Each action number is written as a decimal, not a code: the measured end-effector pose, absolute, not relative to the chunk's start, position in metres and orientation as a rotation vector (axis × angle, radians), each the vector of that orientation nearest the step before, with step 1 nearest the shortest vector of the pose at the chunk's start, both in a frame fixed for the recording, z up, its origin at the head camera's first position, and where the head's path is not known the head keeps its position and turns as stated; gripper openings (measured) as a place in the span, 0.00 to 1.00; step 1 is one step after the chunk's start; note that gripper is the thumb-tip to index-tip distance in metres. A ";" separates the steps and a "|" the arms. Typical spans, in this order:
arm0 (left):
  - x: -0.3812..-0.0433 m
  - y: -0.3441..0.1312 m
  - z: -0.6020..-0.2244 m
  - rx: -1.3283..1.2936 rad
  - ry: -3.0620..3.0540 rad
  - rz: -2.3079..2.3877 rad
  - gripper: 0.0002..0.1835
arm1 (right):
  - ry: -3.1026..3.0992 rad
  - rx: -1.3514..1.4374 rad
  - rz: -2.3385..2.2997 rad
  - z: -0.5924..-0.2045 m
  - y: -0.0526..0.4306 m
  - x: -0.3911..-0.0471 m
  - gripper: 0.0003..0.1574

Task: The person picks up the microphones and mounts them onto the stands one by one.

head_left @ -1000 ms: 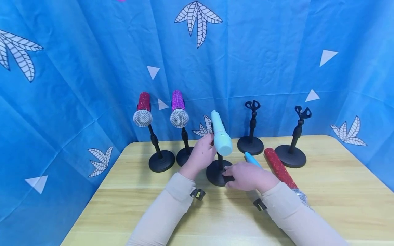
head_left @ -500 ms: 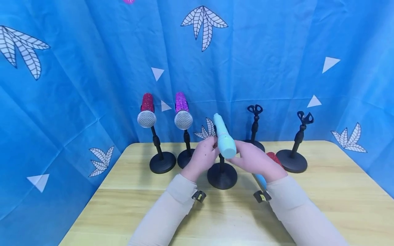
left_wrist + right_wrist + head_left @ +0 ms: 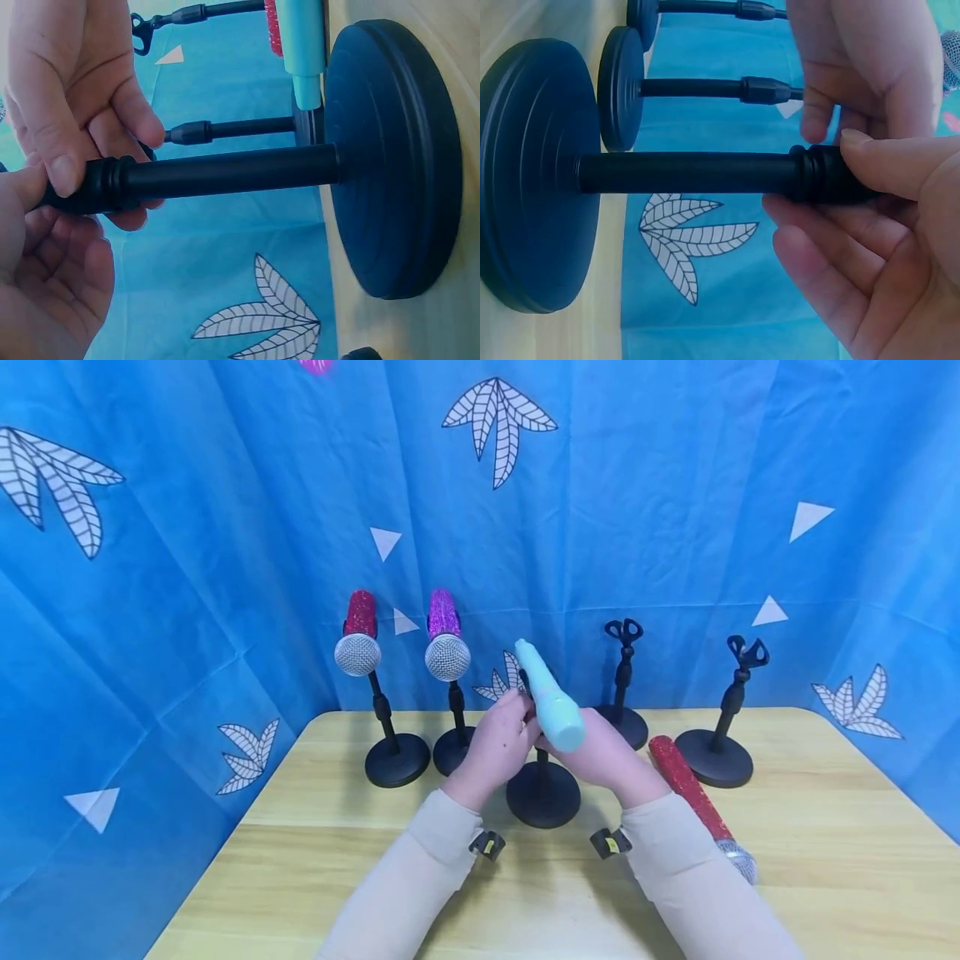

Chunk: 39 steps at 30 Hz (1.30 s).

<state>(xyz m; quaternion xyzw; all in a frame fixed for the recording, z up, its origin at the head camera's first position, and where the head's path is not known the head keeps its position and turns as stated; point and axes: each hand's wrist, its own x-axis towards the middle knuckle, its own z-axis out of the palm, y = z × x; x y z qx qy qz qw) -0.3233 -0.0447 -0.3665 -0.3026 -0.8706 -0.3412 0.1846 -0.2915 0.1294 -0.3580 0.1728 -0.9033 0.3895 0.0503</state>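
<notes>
In the middle of the table stands a black microphone stand (image 3: 543,793), upright on its round base (image 3: 397,157). A light turquoise microphone (image 3: 551,702) sits in its clip, slanting with the thick head towards the front right. My left hand (image 3: 498,739) grips the stand's pole just under the microphone. From the other side my right hand (image 3: 596,747) holds the same pole, its thumb pressed on the ridged collar (image 3: 817,172) in the right wrist view. The clip is mostly hidden behind the microphone and hands.
Left of the hands stand two stands carrying a red microphone (image 3: 358,635) and a purple microphone (image 3: 446,639). Two stands with bare clips (image 3: 624,631) are at the right. A red microphone (image 3: 693,789) lies near my right forearm, and a light-blue one (image 3: 301,45) lies beside it.
My right hand has moved up from the stand's base to the pole beside my left hand. The turquoise microphone's head has swung slightly right and down.
</notes>
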 end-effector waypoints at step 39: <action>-0.326 -0.055 -0.302 -0.894 -2.632 -1.005 0.08 | -2.731 0.666 1.033 -0.361 0.127 -0.297 0.15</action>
